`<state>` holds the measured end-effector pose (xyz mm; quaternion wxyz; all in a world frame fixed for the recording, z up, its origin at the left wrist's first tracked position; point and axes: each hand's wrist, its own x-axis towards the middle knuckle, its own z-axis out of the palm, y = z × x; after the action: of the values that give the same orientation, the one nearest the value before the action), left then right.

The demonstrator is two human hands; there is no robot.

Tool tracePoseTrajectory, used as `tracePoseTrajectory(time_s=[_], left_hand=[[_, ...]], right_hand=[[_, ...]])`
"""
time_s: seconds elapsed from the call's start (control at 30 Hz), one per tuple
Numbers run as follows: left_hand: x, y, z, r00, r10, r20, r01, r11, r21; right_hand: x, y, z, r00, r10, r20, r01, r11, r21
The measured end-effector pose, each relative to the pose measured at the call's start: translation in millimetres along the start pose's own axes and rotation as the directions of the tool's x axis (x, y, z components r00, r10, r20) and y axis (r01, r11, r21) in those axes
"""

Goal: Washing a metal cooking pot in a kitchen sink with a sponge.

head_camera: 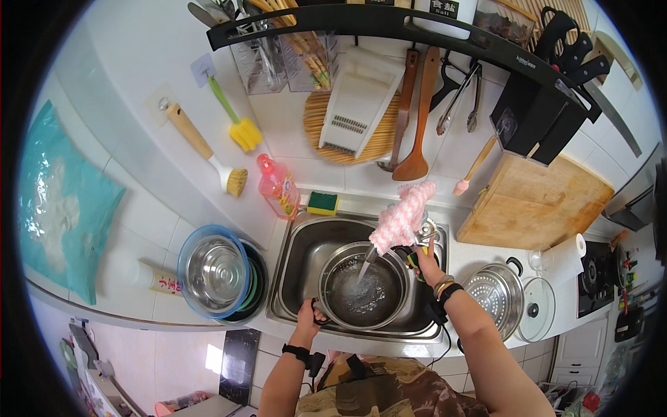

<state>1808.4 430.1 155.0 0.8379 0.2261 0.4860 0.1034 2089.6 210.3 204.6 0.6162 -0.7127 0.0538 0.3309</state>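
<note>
A steel pot (333,260) sits in the stainless-steel sink (305,250), with water collected in it. From the faucet spout (370,254), a stream runs into the pot. My left hand (311,316) grips the pot's black handle on the near left side. On the opposite side my right hand (429,266) holds a yellow and green sponge (415,259), close to the other black handle. One of its fingers points up beside the faucet; whether it touches the faucet, I cannot tell. A pink and white cloth (404,216) drapes over the faucet.
Left of the sink stand nested bowls (216,276). A pink soap bottle (279,190) and another sponge (322,203) are behind it. To the right are a steamer insert (490,292), a glass lid (539,313) and a cutting board (536,198). Utensils hang below a black shelf (365,23).
</note>
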Motion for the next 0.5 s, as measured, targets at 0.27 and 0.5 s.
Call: tracePoseTrajectory(time_s=[0.27,0.5], left_hand=[[-6.0,-0.4,3.7,1.000,0.025,0.017,-0.025,1.000,0.012],[-8.6,-0.3,4.1,0.999,0.045,0.024,-0.045,0.998,0.039]], right_hand=[[-1.8,0.8,-2.6,1.000,-0.016,-0.003,0.016,0.999,-0.036],[-6.6,-4.5,-1.0,0.999,0.032,0.012,-0.032,0.999,-0.024]])
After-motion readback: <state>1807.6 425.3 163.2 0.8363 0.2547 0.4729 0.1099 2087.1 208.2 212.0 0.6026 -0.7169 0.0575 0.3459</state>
